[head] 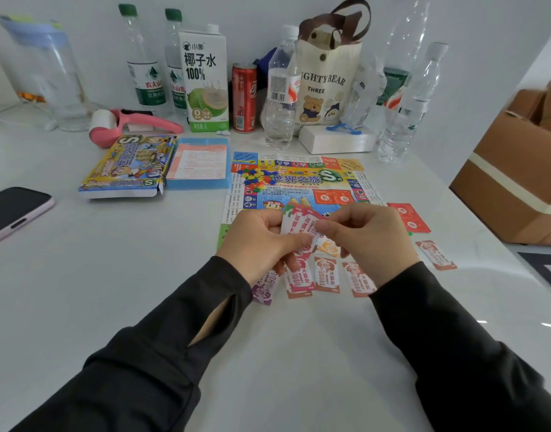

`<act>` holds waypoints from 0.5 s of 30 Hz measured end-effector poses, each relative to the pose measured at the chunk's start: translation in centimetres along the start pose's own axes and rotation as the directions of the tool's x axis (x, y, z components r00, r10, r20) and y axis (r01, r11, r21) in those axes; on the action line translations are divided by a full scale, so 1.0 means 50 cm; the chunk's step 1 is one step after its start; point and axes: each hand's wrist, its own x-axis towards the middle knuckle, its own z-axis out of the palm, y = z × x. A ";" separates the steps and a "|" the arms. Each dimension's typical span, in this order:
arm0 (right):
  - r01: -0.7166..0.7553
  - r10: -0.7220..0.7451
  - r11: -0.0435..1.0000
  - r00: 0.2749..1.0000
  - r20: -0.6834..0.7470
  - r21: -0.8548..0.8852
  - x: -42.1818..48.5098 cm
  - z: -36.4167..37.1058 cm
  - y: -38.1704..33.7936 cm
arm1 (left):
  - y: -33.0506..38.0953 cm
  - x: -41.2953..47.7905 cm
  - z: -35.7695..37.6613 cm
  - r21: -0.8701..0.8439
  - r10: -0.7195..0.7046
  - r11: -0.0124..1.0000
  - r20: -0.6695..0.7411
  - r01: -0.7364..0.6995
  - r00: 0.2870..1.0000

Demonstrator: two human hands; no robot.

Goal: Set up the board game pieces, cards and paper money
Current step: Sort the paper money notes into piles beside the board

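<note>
The colourful game board (pixel 302 182) lies flat on the white table, with a heap of small plastic pieces (pixel 255 177) on its far left part. My left hand (pixel 261 241) holds a small stack of paper money (pixel 302 226) above the board's near edge. My right hand (pixel 370 238) pinches the top red note of that stack. Orange notes (pixel 327 274) lie in a row on the table below my hands, one more note (pixel 438 254) to the right, and a purple note (pixel 266 289) by my left wrist. Red cards (pixel 409 217) sit at the board's right edge.
The game box (pixel 129 165) and a blue tray with a rule sheet (pixel 200 163) lie left of the board. Bottles, a carton, a red can (pixel 244 98) and a tote bag (pixel 328 79) line the back. A phone (pixel 13 210) lies far left, a cardboard box (pixel 514 179) right.
</note>
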 end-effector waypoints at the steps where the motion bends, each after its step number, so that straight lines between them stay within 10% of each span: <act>1: -0.005 0.005 1.000 1.000 0.011 0.009 0.001 -0.002 0.001 | -0.001 0.001 0.001 -0.028 -0.005 1.000 0.005 0.005 1.000; 15: -0.192 0.124 0.896 0.974 0.191 0.400 0.011 -0.018 0.015 | 0.015 -0.009 -0.007 -0.494 -0.171 0.820 0.272 0.290 0.947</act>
